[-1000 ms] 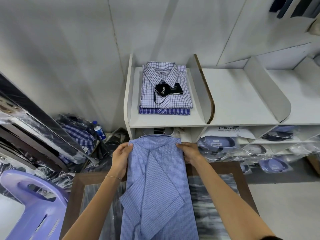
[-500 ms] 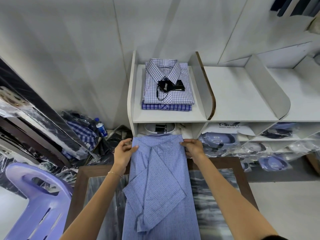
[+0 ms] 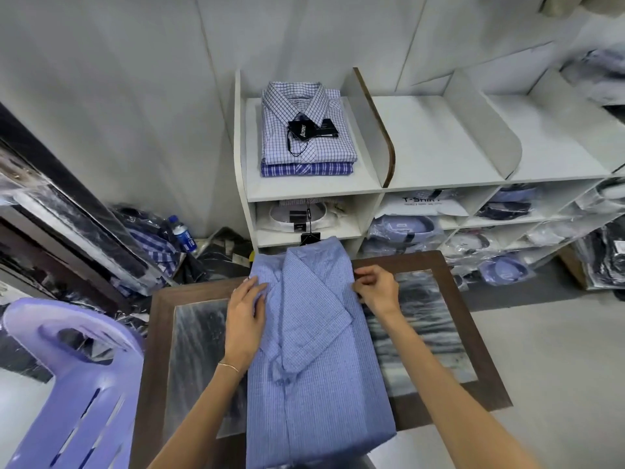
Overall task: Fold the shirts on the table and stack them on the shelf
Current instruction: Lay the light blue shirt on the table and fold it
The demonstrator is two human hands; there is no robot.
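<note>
Light-blue checked shirt (image 3: 314,360) lying lengthwise on the counter (image 3: 473,336), sides and sleeves already folded in, collar end overhanging the far edge. Left hand (image 3: 245,324) flat, fingers straight, pressing the cloth at its left edge. Right hand (image 3: 375,289) with a pinching grip on the right edge, fingers curled round the fold.

Risks, as judged: crossed sleeve just inside the left grip springing open once pressure lifts; smooth glass under the cloth letting the bundle slide when doubled; overhanging end beyond both grips dragging the shirt off; uneven pull skewing the fold before the stack (image 3: 307,143) on the shelf (image 3: 314,191).
</note>
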